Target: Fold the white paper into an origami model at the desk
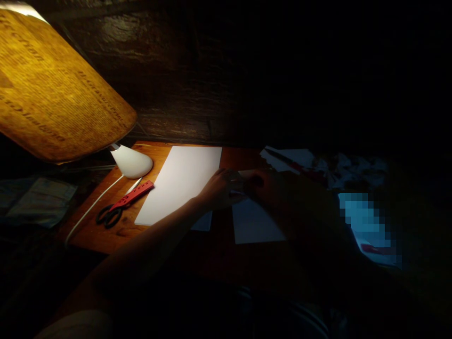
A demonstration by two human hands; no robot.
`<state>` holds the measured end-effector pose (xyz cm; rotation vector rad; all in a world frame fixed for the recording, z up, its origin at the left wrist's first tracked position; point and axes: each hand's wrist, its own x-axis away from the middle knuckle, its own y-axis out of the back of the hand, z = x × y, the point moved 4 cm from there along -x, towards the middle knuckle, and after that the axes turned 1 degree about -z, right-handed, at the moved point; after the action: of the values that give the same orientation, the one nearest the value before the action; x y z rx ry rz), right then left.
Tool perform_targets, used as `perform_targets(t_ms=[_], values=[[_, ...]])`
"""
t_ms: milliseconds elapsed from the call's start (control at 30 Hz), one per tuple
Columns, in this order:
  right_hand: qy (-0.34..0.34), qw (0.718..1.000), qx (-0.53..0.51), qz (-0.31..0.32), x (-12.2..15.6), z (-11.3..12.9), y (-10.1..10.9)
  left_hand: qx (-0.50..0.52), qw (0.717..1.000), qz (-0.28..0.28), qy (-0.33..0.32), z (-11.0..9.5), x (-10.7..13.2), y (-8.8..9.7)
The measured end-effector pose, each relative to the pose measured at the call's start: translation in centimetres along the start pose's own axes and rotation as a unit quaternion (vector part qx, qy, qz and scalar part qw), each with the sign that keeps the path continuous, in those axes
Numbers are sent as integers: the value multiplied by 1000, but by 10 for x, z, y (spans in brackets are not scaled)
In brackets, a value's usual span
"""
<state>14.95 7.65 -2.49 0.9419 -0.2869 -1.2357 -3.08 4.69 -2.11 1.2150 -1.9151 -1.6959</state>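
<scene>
My left hand (219, 190) reaches over the right edge of a white sheet of paper (183, 183), its fingers pointing to the right. Close beside it is my right hand (263, 186), dark and with its fingers curled. Between the two hands shows a small pale piece of paper (246, 173), and both sets of fingers appear closed on it. Shadow hides the exact grip. Below my right hand lies another sheet of paper (256, 223), dim and bluish, its upper part covered by the hands.
On the wooden table (106, 238) a lamp (132, 162) with a large shade (67, 89) stands at left. Scissors (109, 215) with black handles lie by a red perforated strip (134, 194). Farther right are a long dark blade (282, 158) on paper and a glowing blurred screen (365, 221).
</scene>
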Motion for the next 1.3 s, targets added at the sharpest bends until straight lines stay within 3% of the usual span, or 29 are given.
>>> perform_targets(t_ms=[333, 667, 867, 1300], values=[[-17, 999, 37, -5, -1, 3, -1, 15, 1000, -8, -3, -1, -1, 2], [-8, 1000, 1, 10, -4, -7, -6, -3, 1000, 4, -7, -1, -2, 3], [34, 999, -11, 10, -3, -11, -6, -8, 1000, 4, -10, -2, -2, 3], [10, 1000, -18, 4, -3, -10, -4, -13, 1000, 18, -10, -3, -3, 4]])
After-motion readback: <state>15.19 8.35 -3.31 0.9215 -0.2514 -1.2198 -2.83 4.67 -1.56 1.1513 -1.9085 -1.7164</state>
